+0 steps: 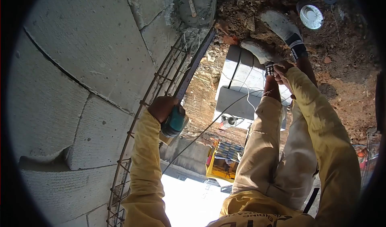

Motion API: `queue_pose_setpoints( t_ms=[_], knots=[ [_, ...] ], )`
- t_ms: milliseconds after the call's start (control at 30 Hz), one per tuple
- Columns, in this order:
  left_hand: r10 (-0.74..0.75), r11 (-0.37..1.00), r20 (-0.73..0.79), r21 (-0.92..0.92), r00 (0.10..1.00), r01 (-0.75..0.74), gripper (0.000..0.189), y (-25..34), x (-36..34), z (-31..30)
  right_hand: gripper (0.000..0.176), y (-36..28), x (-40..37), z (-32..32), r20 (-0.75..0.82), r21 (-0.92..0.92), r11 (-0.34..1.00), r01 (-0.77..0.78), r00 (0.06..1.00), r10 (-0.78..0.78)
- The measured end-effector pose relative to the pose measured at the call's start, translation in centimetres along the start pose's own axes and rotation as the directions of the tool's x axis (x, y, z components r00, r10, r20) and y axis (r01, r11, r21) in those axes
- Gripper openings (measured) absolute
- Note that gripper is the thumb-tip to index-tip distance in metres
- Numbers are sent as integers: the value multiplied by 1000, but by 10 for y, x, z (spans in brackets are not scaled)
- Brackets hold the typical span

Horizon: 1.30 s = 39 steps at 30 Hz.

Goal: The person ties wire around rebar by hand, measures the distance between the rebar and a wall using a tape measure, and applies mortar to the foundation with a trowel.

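My left hand (163,108) is wrapped round a teal, rounded tool (174,122) with a pale underside. A long, dark metal strip (195,64) runs up from beside this hand, along a cage of rusty rebar (141,102). My right hand (282,75) is in front of my lower leg, close to the ankle. Its fingers are curled together, and what they hold, if anything, is too small to make out. Both forearms wear yellow sleeves.
Pale block wall (76,78) fills the left side. Grey blocks (237,72) lie on rubble beside my shoes (283,25). A cable (201,131) crosses the middle. Lower down is a yellow crate (221,168). A round metal lid (311,17) and a hammer-like tool (190,1) are near the top.
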<state>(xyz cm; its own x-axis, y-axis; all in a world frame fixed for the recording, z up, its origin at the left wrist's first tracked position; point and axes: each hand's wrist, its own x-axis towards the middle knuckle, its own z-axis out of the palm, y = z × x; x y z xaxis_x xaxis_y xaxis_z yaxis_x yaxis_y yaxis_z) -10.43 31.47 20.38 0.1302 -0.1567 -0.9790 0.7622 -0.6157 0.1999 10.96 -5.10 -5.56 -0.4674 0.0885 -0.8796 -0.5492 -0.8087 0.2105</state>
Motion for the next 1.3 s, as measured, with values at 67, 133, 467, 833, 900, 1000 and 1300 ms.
queue_pose_setpoints(
  t_ms=[67,133,467,833,900,1000,1300],
  knots=[
    [-52,986,-1,-160,999,51,35,-6,-2,5,20,-3,-8,3,-36,23,1000,12,999,-11],
    [-69,961,-2,-270,998,66,36,-14,-1,11,20,-4,-10,2,-32,-23,1000,21,999,-22],
    [-58,989,20,-136,998,60,14,-2,-1,5,13,4,-10,-9,34,50,998,47,998,-48],
    [20,998,-41,-58,999,-22,11,-2,-3,8,19,-24,62,34,212,223,951,216,941,-263],
    [32,999,-37,-25,999,-33,11,4,-4,4,23,-52,74,59,279,190,969,155,938,-205],
    [-24,996,-18,-88,1000,22,12,16,-4,-4,21,-84,137,75,327,259,966,25,938,-112],
    [-251,877,103,-397,963,271,21,35,-2,-19,35,-124,264,151,22,-154,891,426,903,-428]
  ],
)
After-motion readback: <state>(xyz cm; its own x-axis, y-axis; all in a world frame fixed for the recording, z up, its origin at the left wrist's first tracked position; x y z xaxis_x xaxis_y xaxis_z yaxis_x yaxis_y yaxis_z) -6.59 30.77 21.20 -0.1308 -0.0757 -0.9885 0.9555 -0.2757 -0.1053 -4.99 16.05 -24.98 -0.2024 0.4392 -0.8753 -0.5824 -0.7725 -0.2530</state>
